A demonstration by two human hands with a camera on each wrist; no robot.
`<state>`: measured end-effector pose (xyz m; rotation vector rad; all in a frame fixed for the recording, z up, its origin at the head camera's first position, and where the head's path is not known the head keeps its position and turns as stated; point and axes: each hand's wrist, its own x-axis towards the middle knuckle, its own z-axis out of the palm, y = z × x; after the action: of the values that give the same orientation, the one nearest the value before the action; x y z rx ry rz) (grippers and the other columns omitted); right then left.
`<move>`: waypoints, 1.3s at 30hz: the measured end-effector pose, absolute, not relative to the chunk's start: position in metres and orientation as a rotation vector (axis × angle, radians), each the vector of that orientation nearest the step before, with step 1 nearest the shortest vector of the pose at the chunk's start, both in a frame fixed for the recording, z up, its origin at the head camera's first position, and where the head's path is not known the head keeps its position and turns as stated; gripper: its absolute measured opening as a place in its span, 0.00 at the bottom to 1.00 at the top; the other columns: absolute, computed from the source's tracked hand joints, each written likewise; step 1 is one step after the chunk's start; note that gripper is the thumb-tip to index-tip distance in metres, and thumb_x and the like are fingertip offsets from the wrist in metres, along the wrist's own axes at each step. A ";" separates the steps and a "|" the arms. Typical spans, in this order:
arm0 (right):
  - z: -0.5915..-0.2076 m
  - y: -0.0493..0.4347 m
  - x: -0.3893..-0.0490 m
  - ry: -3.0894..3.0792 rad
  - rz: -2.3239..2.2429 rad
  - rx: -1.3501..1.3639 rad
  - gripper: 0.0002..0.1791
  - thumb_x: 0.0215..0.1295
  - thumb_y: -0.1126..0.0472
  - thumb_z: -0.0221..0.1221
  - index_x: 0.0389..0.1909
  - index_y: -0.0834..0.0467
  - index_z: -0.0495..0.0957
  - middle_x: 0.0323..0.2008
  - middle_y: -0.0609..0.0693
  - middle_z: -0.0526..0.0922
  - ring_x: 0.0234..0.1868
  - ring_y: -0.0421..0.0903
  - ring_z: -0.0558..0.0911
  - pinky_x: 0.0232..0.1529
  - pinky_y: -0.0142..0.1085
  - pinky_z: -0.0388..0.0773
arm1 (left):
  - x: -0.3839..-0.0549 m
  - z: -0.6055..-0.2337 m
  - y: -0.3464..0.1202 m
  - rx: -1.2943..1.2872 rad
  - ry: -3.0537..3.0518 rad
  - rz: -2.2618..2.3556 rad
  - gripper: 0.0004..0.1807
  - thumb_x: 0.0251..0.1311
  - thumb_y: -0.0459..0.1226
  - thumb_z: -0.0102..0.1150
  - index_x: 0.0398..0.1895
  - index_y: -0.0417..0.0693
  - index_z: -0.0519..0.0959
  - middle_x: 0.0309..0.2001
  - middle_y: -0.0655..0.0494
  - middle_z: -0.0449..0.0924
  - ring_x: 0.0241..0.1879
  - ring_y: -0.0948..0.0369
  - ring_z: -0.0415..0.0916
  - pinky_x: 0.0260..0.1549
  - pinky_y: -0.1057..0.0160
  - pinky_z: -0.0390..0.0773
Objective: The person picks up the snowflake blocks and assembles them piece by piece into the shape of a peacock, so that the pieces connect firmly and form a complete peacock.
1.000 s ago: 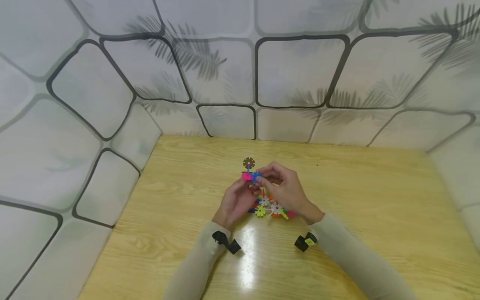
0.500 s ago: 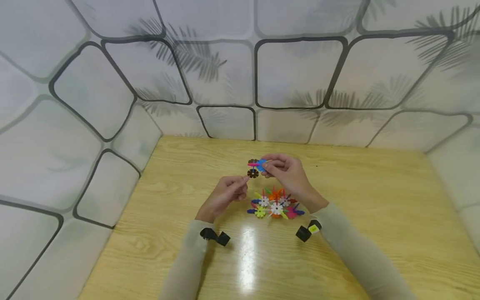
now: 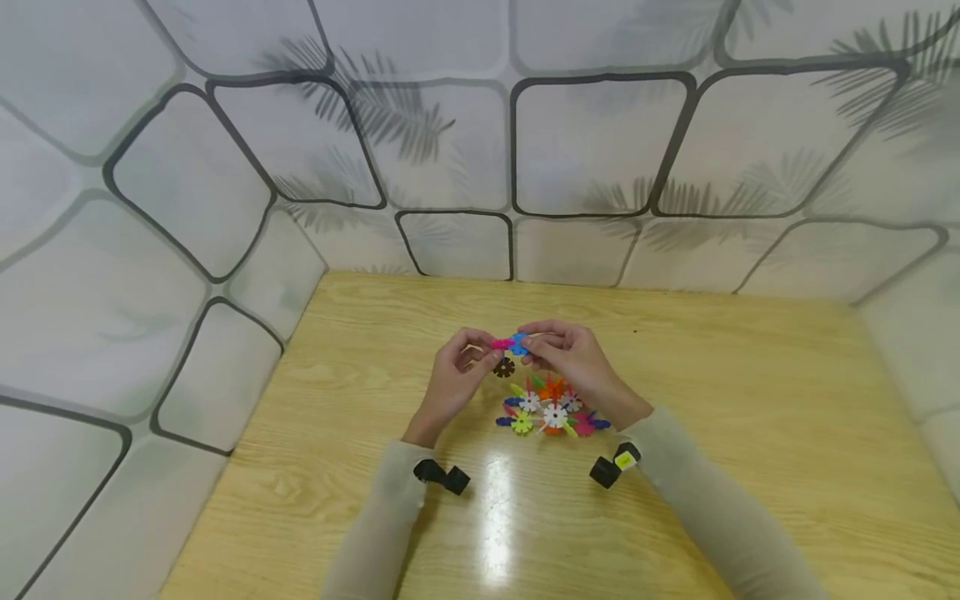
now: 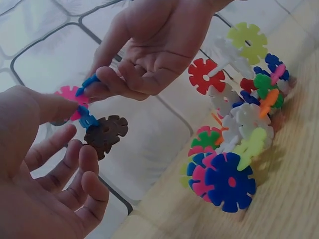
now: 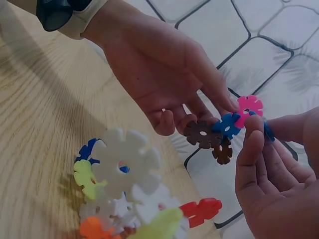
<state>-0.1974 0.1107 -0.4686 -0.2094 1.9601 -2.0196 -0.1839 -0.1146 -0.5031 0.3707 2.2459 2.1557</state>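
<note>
Notched flower-shaped plastic discs are joined into a small chain held above the table between both hands. My left hand pinches the chain by its pink disc between thumb and index finger. A blue disc at the right end is pinched by the thumb and fingers of my right hand. Another blue disc links the pink one to two brown discs, which hang below the left fingertips. The left hand's other fingers are loosely bent, plain in the left wrist view.
A larger cluster of joined discs in white, orange, red, green, yellow, pink and dark blue stands on the wooden table, nearer the body than the hands. Patterned wall panels rise behind and at the left.
The small chain has turned, so a brown disc that stood above now hangs below. My left hand shifted from the brown disc up to the pink one; the right keeps its hold on the blue disc.
</note>
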 end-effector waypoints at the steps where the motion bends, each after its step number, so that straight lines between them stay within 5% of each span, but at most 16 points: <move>1: -0.469 0.111 -0.198 1.960 -2.014 -0.208 0.20 0.83 0.63 0.59 0.67 0.70 0.78 0.38 0.42 0.93 0.40 0.39 0.90 0.48 0.31 0.90 | -0.184 -0.503 -0.114 0.374 2.261 2.152 0.09 0.76 0.30 0.64 0.53 0.34 0.80 0.48 0.52 0.81 0.41 0.65 0.82 0.42 0.62 0.86; 9: -0.468 0.118 -0.198 2.064 -1.915 -0.217 0.22 0.86 0.59 0.56 0.71 0.67 0.77 0.45 0.52 0.93 0.40 0.38 0.90 0.48 0.35 0.90 | -0.184 -0.507 -0.111 0.346 2.308 2.143 0.08 0.77 0.31 0.62 0.50 0.32 0.81 0.47 0.46 0.84 0.41 0.66 0.81 0.39 0.67 0.83; 15: -0.482 0.140 -0.194 2.357 -1.712 -0.350 0.18 0.87 0.57 0.55 0.66 0.63 0.81 0.52 0.65 0.91 0.45 0.58 0.90 0.39 0.37 0.88 | -0.184 -0.511 -0.112 0.318 2.326 2.141 0.08 0.78 0.31 0.61 0.50 0.32 0.81 0.46 0.45 0.84 0.40 0.67 0.81 0.36 0.71 0.80; 18: -0.492 0.148 -0.188 2.544 -1.529 -0.427 0.16 0.85 0.57 0.58 0.61 0.63 0.84 0.44 0.61 0.92 0.38 0.55 0.88 0.31 0.34 0.82 | -0.185 -0.511 -0.112 0.302 2.336 2.144 0.08 0.78 0.31 0.61 0.51 0.31 0.81 0.48 0.42 0.84 0.42 0.68 0.82 0.37 0.71 0.81; 25: -0.505 0.149 -0.176 2.658 -1.235 -0.492 0.13 0.82 0.52 0.62 0.52 0.57 0.88 0.35 0.48 0.89 0.31 0.40 0.81 0.34 0.35 0.80 | -0.186 -0.514 -0.113 0.247 2.325 2.137 0.09 0.79 0.33 0.61 0.52 0.32 0.81 0.48 0.42 0.85 0.42 0.68 0.82 0.38 0.69 0.80; 33: -0.490 0.140 -0.194 2.569 -1.182 -0.473 0.18 0.84 0.51 0.59 0.48 0.61 0.88 0.30 0.52 0.89 0.23 0.44 0.81 0.26 0.37 0.77 | -0.187 -0.516 -0.113 0.219 2.331 2.111 0.09 0.79 0.32 0.61 0.52 0.33 0.81 0.45 0.48 0.84 0.39 0.67 0.79 0.38 0.67 0.80; 39: -0.493 0.136 -0.208 2.630 -0.983 -0.343 0.13 0.76 0.52 0.68 0.44 0.59 0.89 0.29 0.50 0.89 0.23 0.42 0.81 0.29 0.34 0.79 | -0.186 -0.518 -0.111 0.204 2.318 2.096 0.08 0.77 0.32 0.62 0.51 0.34 0.82 0.40 0.58 0.83 0.36 0.66 0.77 0.36 0.69 0.79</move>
<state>-0.2085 0.1364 -0.4926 -0.3430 2.6304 -0.9827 -0.1857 -0.1106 -0.5178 0.2045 2.3177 2.0963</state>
